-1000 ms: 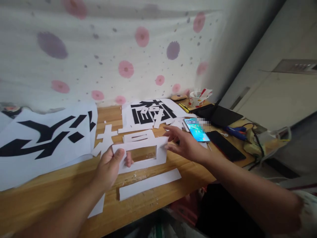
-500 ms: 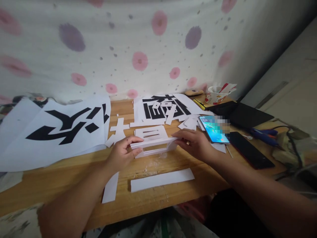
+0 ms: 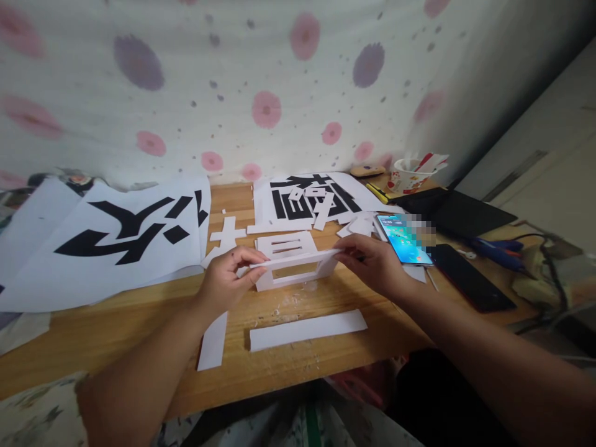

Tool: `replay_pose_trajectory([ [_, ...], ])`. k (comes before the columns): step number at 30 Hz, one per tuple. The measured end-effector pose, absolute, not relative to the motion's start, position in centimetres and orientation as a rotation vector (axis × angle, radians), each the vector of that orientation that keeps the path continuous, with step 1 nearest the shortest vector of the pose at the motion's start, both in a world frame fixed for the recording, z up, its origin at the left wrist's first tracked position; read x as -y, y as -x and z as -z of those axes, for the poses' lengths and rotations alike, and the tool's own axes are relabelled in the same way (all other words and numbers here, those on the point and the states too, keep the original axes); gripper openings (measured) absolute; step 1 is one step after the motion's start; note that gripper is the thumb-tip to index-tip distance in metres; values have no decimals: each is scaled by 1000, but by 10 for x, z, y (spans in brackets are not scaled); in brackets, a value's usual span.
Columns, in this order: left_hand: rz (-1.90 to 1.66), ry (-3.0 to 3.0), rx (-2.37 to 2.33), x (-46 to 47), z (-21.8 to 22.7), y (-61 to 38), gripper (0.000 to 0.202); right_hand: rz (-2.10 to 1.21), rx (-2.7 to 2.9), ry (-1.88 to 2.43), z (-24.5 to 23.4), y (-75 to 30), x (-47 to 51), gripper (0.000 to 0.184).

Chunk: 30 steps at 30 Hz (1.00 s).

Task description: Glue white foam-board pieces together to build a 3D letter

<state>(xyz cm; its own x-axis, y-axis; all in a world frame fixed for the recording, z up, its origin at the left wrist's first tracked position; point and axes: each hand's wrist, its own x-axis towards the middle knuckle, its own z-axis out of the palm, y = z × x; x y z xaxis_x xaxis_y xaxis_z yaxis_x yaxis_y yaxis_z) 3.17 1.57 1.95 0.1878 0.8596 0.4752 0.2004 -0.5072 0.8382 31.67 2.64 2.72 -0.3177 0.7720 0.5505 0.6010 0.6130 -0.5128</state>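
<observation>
White frame, between left hand and right hand

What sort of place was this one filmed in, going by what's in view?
Probably a room in a home, with a wooden table used for craft work: a flower-patterned backdrop hangs behind, and a white cut-out frame and large printed sheet are in view.

Plain white on frame and strip, brown grain on table. Black print on white sheets, pink and purple flowers over white cloth.
</observation>
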Motion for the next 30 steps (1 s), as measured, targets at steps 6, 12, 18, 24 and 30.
replay_pose_trajectory([
  [6, -1240, -1736, -1070, -18, -14, -29, 14, -376, 1934, 1159, -22, -315, -31, 9],
  [12, -942, -1737, -1214, -18, -12, -33, 23, -334, 1931, 1176, -22, -314, -32, 8],
  [18, -823, -1856, -1223, -14, -21, -38, 18, 26, 2123, 1183, -26, -299, -23, 27],
  [24, -777, -1823, -1241, -12, -27, -40, 22, 34, 2053, 1207, -21, -279, -23, 21],
  [30, -921, -1516, -1006, -7, -27, -40, 19, -15, 1951, 1135, -32, -270, -22, 28],
])
